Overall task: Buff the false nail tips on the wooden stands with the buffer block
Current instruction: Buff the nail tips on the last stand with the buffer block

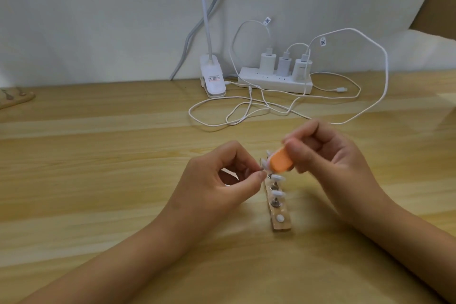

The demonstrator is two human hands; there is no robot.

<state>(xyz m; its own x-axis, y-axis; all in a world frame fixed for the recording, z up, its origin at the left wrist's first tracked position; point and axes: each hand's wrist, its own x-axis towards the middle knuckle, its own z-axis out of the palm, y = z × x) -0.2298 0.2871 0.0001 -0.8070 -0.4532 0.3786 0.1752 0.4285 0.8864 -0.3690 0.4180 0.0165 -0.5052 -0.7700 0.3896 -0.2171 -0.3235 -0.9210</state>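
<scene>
A narrow wooden stand (281, 224) lies end-on in the middle of the table, with several white false nail tips (277, 194) on metal posts. My right hand (330, 155) grips an orange buffer block (354, 162), whose face lies against the farthest nail tip (340, 165). My left hand (222, 175) pinches the metal post of that same tip between thumb and forefinger, just left of the block. The far end of the stand is hidden behind the block and my fingers.
A white power strip (274, 80) with three chargers sits at the back by the wall, its white cables (249, 108) looping over the table behind my hands. A white clip lamp base (213, 76) stands left of it. A wooden object (14, 99) lies at the far left edge.
</scene>
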